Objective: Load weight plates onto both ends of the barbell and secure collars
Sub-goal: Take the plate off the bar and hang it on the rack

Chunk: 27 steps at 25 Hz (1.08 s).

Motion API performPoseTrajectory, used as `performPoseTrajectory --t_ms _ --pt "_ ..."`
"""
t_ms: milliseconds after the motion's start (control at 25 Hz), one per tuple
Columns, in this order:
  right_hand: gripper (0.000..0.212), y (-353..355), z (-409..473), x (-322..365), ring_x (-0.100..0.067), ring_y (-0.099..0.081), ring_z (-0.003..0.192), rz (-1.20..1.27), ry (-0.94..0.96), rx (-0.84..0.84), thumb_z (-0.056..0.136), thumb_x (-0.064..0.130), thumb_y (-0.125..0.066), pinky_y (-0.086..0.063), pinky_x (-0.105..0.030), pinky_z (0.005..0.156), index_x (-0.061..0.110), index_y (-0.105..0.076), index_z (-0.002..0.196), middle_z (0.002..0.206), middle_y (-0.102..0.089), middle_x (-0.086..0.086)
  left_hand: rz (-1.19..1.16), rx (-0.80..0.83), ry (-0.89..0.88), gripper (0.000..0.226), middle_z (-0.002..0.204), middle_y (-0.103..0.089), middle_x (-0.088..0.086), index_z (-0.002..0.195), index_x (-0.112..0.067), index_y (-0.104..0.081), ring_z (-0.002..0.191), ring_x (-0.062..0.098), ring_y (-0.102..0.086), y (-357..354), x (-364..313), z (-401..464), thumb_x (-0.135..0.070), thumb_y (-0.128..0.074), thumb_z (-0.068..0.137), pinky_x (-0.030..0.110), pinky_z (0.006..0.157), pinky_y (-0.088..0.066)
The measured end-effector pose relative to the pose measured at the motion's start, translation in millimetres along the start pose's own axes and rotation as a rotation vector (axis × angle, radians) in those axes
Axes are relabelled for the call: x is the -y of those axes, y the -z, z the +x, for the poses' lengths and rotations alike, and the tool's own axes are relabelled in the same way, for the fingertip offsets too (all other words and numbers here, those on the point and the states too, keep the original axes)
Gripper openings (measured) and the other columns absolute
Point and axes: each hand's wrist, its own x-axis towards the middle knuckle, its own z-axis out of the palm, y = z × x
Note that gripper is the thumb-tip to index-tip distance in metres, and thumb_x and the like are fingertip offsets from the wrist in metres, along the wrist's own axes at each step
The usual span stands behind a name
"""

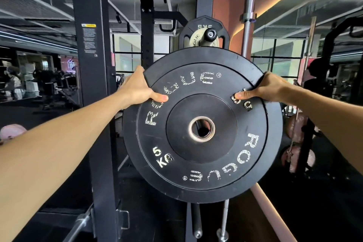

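Observation:
A black 5 kg bumper plate (202,163) with worn white lettering fills the middle of the head view, upright and facing me. My left hand (137,89) grips its upper left rim, thumb on the face and fingers behind. My right hand (267,89) grips the upper right rim the same way. A dark peg end shows through the plate's steel-ringed centre hole (202,129). I cannot tell whether the plate rests on that peg. No collar is visible.
Black rack uprights (92,84) stand left of the plate. Above it, smaller plates (204,33) hang on a storage peg. A steel bar (249,10) stands upright at right. Pink plates (296,143) sit on a rack far right. Bar ends (223,236) show at the bottom.

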Motion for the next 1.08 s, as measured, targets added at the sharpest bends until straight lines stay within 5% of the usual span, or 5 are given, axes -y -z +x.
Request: performPoseTrajectory --t_ms 280,600,760,920,1080 --pt "0.075 -23 30 -49 -0.015 -0.072 0.088 0.012 -0.028 0.042 0.028 0.07 -0.089 -0.058 -0.039 0.088 0.036 -0.076 0.093 0.085 -0.077 0.012 0.015 0.046 0.035 0.091 0.111 -0.059 -0.002 0.118 -0.019 -0.042 0.111 0.022 -0.053 -48 15 24 -0.037 -0.098 0.049 0.041 0.093 -0.047" --pt "0.074 -49 71 -76 -0.014 -0.07 0.089 -0.002 -0.08 0.022 0.028 0.07 -0.088 -0.056 -0.038 0.09 0.029 -0.076 0.088 0.085 -0.076 0.009 0.012 0.048 0.068 0.091 0.111 -0.059 0.002 0.114 -0.02 -0.043 0.113 0.026 -0.052 -85 36 69 -0.035 -0.099 0.044 0.048 0.096 -0.048" --pt "0.055 -65 87 -91 -0.016 -0.067 0.09 0.018 -0.11 0.004 0.042 0.053 -0.093 -0.052 -0.033 0.089 0.027 -0.069 0.084 0.088 -0.073 0.008 -0.003 0.041 0.066 0.088 0.11 -0.062 -0.001 0.113 -0.021 -0.043 0.115 0.025 -0.052 -108 54 86 -0.034 -0.099 0.046 0.047 0.097 -0.048" --pt "0.109 -80 117 -124 -0.013 -0.068 0.094 -0.008 -0.171 -0.077 0.02 0.074 -0.087 -0.055 -0.034 0.089 0.022 -0.064 0.113 0.098 -0.073 0.009 -0.082 0.016 0.062 0.081 0.108 -0.064 -0.003 0.113 -0.023 -0.047 0.111 0.022 -0.055 -126 65 101 -0.024 -0.098 0.05 0.038 0.089 -0.049" --pt "0.118 -95 158 -165 -0.012 -0.068 0.099 0.077 -0.171 -0.109 0.016 0.074 -0.088 -0.056 -0.035 0.089 0.021 -0.06 0.117 0.101 -0.072 0.012 -0.085 0.0 0.047 0.084 0.105 -0.066 -0.005 0.116 -0.023 -0.047 0.106 0.02 -0.058 -140 71 127 -0.023 -0.098 0.05 0.034 0.086 -0.048"
